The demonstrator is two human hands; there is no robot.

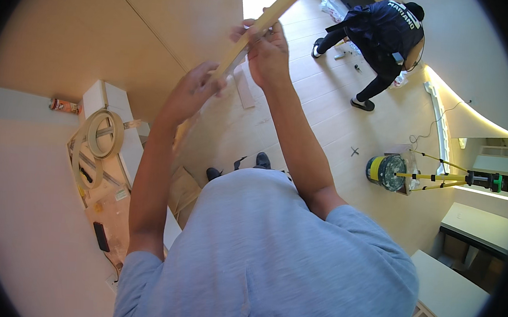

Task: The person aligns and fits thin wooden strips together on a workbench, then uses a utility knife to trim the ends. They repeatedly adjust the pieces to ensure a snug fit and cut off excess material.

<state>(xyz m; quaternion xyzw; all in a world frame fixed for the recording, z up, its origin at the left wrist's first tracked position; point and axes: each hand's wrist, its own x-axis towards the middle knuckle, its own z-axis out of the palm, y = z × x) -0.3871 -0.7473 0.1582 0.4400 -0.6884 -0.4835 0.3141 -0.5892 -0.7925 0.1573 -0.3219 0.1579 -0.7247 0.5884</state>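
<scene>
A long, narrow, pale wooden strip slants from the top edge of the view down toward the left, raised off the floor. My right hand grips it about midway along the visible length, with the fingers wrapped round its edge. At the lower end of the strip, my left hand has its fingers closed on it, slightly blurred. Both arms reach forward, and the strip's far end runs out of view. Beside the hands on the left rises a large tan panel.
Another person in dark clothes bends over at the upper right. A bucket stands near a yellow tripod. Left, a counter holds coiled banding rolls, an orange can and a black object. White cabinets stand lower right.
</scene>
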